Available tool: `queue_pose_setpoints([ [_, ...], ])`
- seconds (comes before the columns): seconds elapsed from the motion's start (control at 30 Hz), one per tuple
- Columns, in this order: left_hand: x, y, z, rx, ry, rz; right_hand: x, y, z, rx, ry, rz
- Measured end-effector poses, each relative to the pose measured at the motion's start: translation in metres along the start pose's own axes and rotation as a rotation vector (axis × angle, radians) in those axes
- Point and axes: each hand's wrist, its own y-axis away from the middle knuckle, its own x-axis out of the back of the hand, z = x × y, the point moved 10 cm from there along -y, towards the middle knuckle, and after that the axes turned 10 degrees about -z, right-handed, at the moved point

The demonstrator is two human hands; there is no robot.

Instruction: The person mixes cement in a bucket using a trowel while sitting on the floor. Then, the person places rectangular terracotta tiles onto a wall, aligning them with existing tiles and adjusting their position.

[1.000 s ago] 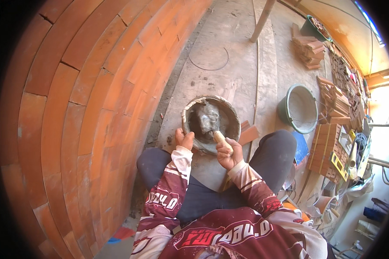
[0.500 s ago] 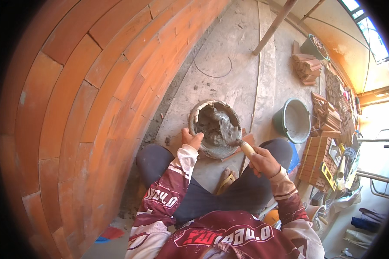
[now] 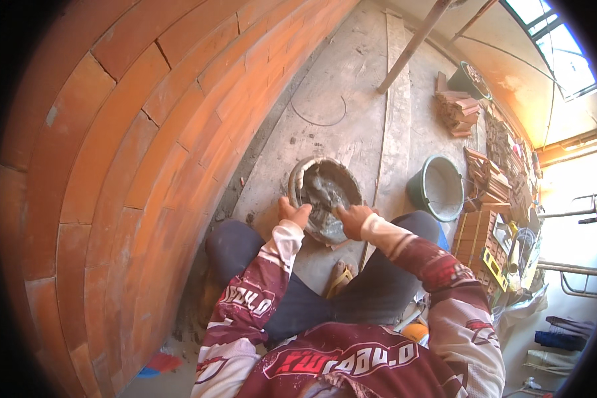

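Tbh left hand (image 3: 294,211) is clamping the bucket (image 3: 297,178), right hand (image 3: 355,221) is gripping the trowel (image 3: 337,200), and bracing firmly is probably helping stir the mortar (image 3: 320,188).

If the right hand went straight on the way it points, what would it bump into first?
Probably the wet grey mix inside the bucket. The right hand points inward over the rim, though its height above the mix is unclear.
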Motion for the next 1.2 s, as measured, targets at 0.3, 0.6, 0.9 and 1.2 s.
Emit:
queue_pose_setpoints([
  [0.3,0.010,0.003,0.008,-0.019,0.006,0.014,0.045,0.045,-0.002,-0.001,0.066,0.086],
  [0.6,0.008,-0.020,-0.028,-0.030,0.035,0.035,0.059,0.056,-0.023,0.096,0.199,0.165],
  [0.9,-0.006,-0.013,-0.016,-0.037,0.058,-0.084,0.075,0.002,-0.020,0.093,0.297,0.240],
  [1.2,0.005,-0.010,-0.019,0.010,0.059,-0.032,0.061,0.057,-0.028,0.273,0.444,0.262],
])
